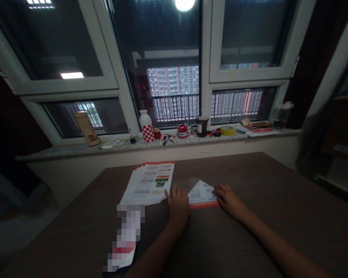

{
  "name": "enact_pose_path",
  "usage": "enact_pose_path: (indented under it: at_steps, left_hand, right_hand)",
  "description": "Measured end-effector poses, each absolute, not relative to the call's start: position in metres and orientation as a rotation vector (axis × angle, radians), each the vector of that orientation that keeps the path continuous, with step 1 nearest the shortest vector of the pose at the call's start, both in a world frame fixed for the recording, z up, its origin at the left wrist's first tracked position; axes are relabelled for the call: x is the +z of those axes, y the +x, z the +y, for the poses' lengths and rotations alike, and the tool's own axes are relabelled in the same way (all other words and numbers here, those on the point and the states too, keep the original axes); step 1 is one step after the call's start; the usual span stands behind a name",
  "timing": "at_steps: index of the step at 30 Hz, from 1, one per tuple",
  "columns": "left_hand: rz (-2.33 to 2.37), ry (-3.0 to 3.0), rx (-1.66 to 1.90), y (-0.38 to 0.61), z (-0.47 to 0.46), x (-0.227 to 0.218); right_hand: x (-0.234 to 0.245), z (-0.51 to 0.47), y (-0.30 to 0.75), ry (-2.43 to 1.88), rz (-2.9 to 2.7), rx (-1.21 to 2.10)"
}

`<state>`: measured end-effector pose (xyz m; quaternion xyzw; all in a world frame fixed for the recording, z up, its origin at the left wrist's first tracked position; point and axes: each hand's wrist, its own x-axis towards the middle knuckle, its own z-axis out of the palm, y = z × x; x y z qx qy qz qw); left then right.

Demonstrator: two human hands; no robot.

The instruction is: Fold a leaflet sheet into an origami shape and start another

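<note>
At the near left of the dark counter [220, 245], a pixelated oblong object [127, 235] is lying beside the left forearm. Beyond it, the left hand [179, 206] is resting back upward at the left edge of a folded sheet [203, 194], its fingers loosely spread. The right hand [227, 199] is touching the sheet's right edge, its fingers bunching together; whether they are pinching or only pressing, one cannot tell. Between both hands the sheet is lying flat, its peak pointing away and an orange-red band running along its near edge. Judging by this outline, the folding is standing partway: the far corners are apparently already meeting in a point, while the band is seemingly awaiting its turn. To the left, a fanned stack of printed sheets [150, 185] is lying flat, showing no folds. Farther off, a checkered bottle [147, 131] is standing on the windowsill [60, 151].
</note>
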<state>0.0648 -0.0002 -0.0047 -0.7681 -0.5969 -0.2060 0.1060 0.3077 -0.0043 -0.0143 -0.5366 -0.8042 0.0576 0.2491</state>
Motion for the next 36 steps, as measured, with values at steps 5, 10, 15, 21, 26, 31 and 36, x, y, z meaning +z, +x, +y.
enact_pose_path:
  at_steps: [5, 10, 15, 21, 26, 31, 36]
  left_hand:
    - [-1.792, -2.308, -0.614, 0.066, -0.001, 0.000]
    - [-1.827, -2.317, -0.582, 0.067, -0.002, 0.001]
    - [-1.823, -2.311, -0.587, 0.067, -0.002, 0.000]
    - [-1.868, -2.326, -0.619, 0.065, -0.001, 0.000]
    - [-1.919, -2.284, -0.585, 0.065, 0.000, 0.000]
    - [-1.930, -2.257, -0.623, 0.065, -0.002, 0.000]
    - [-1.942, -2.243, -0.605, 0.064, -0.002, -0.002]
  right_hand:
    - [-0.014, -0.005, 0.307, -1.462, -2.199, 0.154]
    - [-0.012, -0.005, 0.306, -1.491, -2.201, 0.158]
    - [-0.009, -0.007, 0.305, -1.478, -2.212, 0.159]
    - [-0.013, -0.005, 0.307, -1.474, -2.208, 0.159]
    - [-0.012, -0.006, 0.307, -1.465, -2.210, 0.148]
    - [-0.007, -0.011, 0.304, -1.454, -2.233, 0.116]
    - [-0.001, -0.021, 0.291, -1.468, -2.308, 0.065]
